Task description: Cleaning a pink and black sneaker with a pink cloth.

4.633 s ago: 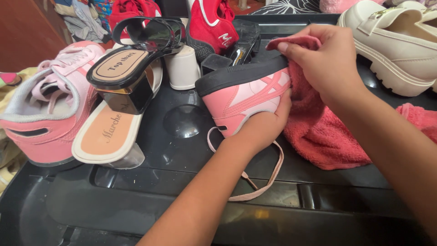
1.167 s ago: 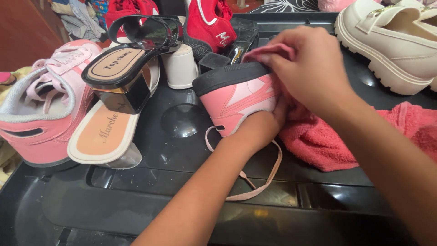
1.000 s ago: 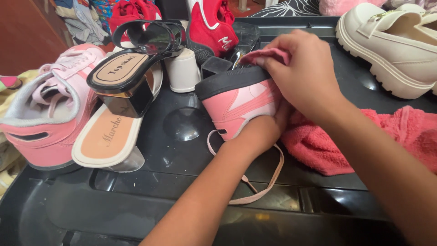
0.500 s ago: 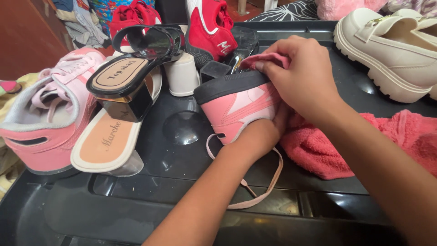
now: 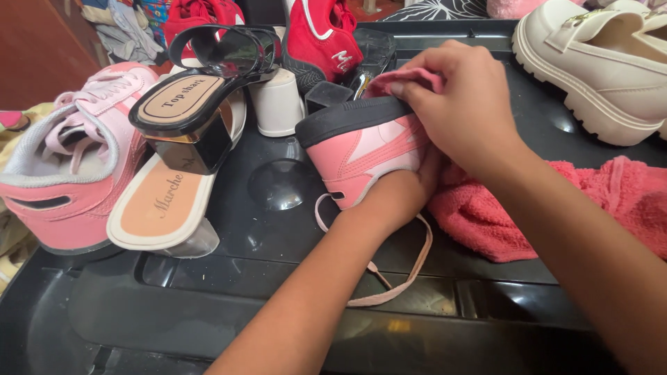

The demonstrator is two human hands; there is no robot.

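Since the earlier frame the right hand (image 5: pixel 465 104) had slid its pink cloth (image 5: pixel 528 208) up to the black sole, fingers (image 5: pixel 417 87) pinching the fold shut. The left hand (image 5: pixel 396 194) gripped the pink sneaker (image 5: pixel 361 149), tilted on the black counter (image 5: pixel 278 292). It looked light and stiff-soled, best held by the heel. Sandals (image 5: pixel 174 167) crowded left; nearer space lay open

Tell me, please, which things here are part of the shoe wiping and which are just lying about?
In use: pink sneaker held by left hand; pink cloth pressed on its sole by right hand.

Lying about: second pink sneaker, black-strapped sandals, red sneakers, cream loafer.
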